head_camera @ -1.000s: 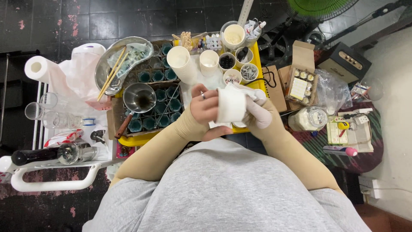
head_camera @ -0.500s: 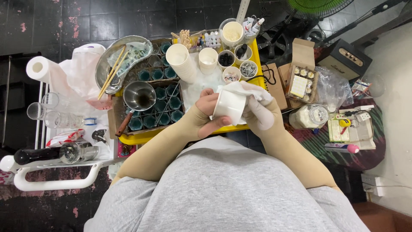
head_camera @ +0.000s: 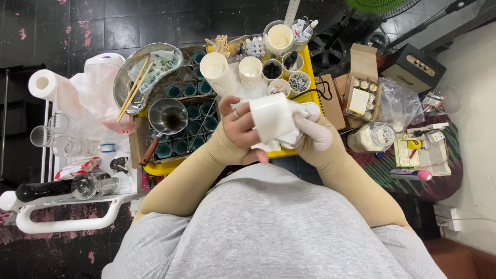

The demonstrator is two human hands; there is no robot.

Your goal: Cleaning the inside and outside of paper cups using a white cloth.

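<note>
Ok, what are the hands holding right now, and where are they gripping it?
Both hold a white cup over the yellow tray. The left hand grips its left side wall; the right hand, gloved in white, presses a white cloth against its right side.

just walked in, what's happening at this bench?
A person holds a white paper cup over a yellow tray. The left hand grips the cup's side; the right hand, in a white glove, presses a white cloth against it. On the tray sit stacks of paper cups, small teal glass jars and a metal funnel. A metal bowl with wooden sticks lies to the left.
</note>
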